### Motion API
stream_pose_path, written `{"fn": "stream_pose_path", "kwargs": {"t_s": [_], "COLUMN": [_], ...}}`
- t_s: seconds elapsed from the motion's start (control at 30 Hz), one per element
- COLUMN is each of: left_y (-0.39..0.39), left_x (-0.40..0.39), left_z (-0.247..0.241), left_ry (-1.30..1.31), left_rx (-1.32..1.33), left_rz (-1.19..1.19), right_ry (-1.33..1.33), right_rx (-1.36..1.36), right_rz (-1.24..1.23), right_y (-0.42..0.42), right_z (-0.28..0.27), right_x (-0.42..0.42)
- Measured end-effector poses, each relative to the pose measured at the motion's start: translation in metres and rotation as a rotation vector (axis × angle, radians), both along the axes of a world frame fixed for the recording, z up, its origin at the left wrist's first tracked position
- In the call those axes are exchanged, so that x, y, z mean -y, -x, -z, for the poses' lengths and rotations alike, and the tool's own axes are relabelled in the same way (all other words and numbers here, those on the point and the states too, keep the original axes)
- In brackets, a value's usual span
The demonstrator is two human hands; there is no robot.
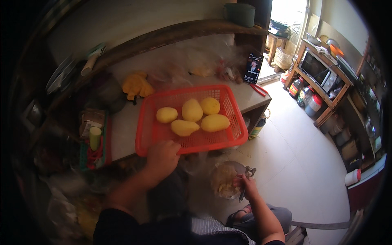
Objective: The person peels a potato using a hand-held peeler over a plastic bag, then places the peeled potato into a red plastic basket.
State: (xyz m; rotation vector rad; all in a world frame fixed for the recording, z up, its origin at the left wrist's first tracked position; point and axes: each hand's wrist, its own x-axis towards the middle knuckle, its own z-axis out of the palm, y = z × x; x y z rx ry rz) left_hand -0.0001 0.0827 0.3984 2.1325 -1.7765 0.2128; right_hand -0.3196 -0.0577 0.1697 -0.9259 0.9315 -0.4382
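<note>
A red plastic basket [214,146] with mesh sides rests on the table before me, its near edge at or over the table's front edge. Several peeled potatoes [192,111] lie inside it, yellow and bare of skin. My left hand [163,157] is closed over the basket's near rim, left of its middle. In my right hand [246,185] is a metal peeler [250,172], its head sticking up past my fingers. Below that hand, a lined bin [225,173] holds peelings; its exact shape is partly hidden.
A phone [253,68] with a lit screen leans at the table's back right, near red-handled scissors or pliers [259,90]. A yellow cloth or bag [137,85] lies behind the basket. A green basket [83,153] of small items sits left. Right stands a wooden rack with a microwave [317,69].
</note>
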Motion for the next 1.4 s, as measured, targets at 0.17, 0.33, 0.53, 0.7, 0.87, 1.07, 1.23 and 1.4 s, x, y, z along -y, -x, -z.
{"fn": "stream_pose_path", "kwargs": {"t_s": [0.17,0.33,0.53,0.7,0.87,1.07,1.23,1.4], "left_y": [-0.007,-0.036,-0.04,-0.033,-0.062,-0.071,-0.06,-0.086], "left_x": [0.007,0.047,0.071,0.061,0.056,0.069,0.093,0.118], "left_z": [0.001,0.01,0.012,-0.004,-0.008,-0.03,-0.037,-0.012], "left_ry": [0.057,0.036,0.153,0.217,0.166,0.234,-0.027,-0.21], "left_rx": [-0.035,-0.045,0.014,-0.095,-0.37,-0.174,-0.268,-0.242], "left_rz": [-0.039,-0.031,0.056,0.216,0.108,0.16,0.007,0.093], "right_ry": [-0.036,0.016,0.004,0.126,0.226,0.353,0.337,0.354], "right_rx": [-0.022,0.009,-0.069,-0.223,-0.388,-0.487,-0.492,-0.465], "right_rz": [-0.009,-0.039,-0.01,-0.137,-0.291,-0.313,-0.362,-0.377], "right_y": [-0.008,-0.016,-0.006,0.0,0.01,0.007,0.001,0.003], "right_z": [0.005,-0.002,-0.031,-0.079,-0.059,-0.015,-0.02,-0.01], "right_x": [0.001,-0.003,0.013,0.009,0.002,-0.002,-0.01,-0.013]}}
